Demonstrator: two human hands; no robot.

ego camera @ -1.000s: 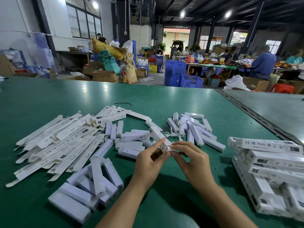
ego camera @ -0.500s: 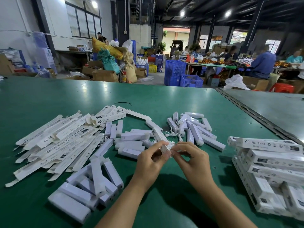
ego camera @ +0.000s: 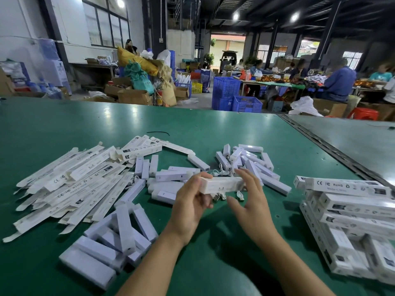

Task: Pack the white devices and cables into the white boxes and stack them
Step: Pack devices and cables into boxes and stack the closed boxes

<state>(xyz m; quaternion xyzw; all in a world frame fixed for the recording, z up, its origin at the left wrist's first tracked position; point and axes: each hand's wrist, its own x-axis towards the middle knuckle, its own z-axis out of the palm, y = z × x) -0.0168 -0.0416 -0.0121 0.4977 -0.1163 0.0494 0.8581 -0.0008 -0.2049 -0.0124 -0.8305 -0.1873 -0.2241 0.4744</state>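
While left fingers [ego camera: 199, 178] grip a white device [ego camera: 220, 185], loose right fingers [ego camera: 246, 175] touching it, stacked boxes [ego camera: 346, 187] read "CE FC RoHS".

Two hands [ego camera: 189, 207], one held device [ego camera: 221, 185], dozens of boxes [ego camera: 350, 187]

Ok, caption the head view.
Left hand grips a white device or box over the table, right hand at its end, flat boxes left, packed stack right.

Bright lamps [ego camera: 294, 17] shine from the roof. White glare sits on the green table [ego camera: 213, 129] by its far edge, dark shadows by its front edge. Corners look bent and blurry.
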